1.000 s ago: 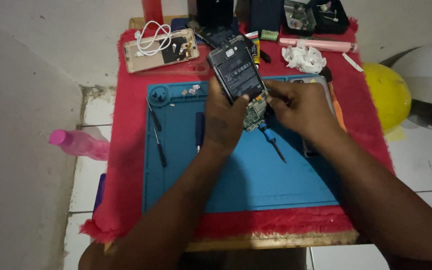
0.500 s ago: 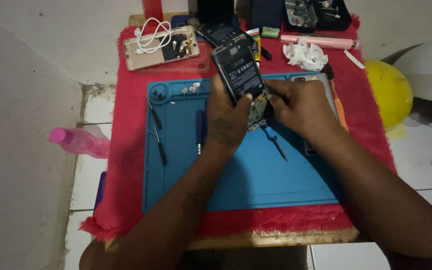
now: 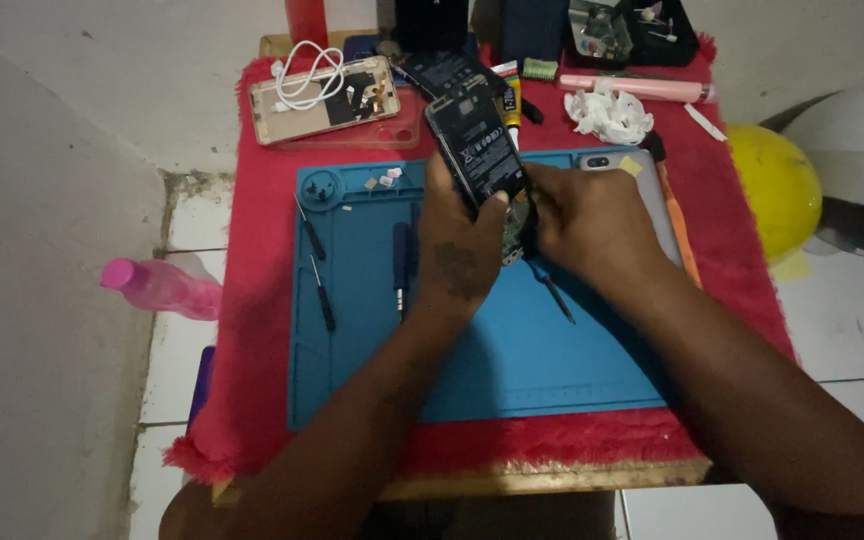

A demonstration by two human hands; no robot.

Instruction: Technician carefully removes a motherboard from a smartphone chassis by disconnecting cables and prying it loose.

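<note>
the left hand (image 3: pixel 462 250) sits just above the middle of the frame, its grip closed around the lower part of an opened smartphone (image 3: pixel 477 150) with its back cover off, the dark battery facing the camera. the phone is tilted, its top end pointing to the upper left, raised over the blue silicone repair mat (image 3: pixel 512 370). the right hand (image 3: pixel 587 215) is just right of it, fingers curled shut against the phone's lower right edge, where a bit of green circuit board shows; whether it pinches a small part there cannot be told.

the mat lies on a red fuzzy cloth (image 3: pixel 252 300) covering the bench (image 3: pixel 552 482). on the mat, left of the hands, lie 2 thin screwdrivers (image 3: pixel 317 265) and a blue-handled tool (image 3: pixel 402 265); another screwdriver (image 3: pixel 552 290) lies under the right wrist. a grey phone back cover (image 3: pixel 662 200) rests at the mat's right edge.

in the upper left, a gold phone shell (image 3: pixel 327 100) carries a coiled white cable (image 3: pixel 307 72). crumpled white tissue (image 3: pixel 607 113) lies at upper right. a pink bottle (image 3: pixel 157 287) lies on the floor at left, and a yellow ball (image 3: pixel 772 190) sits at the right.
</note>
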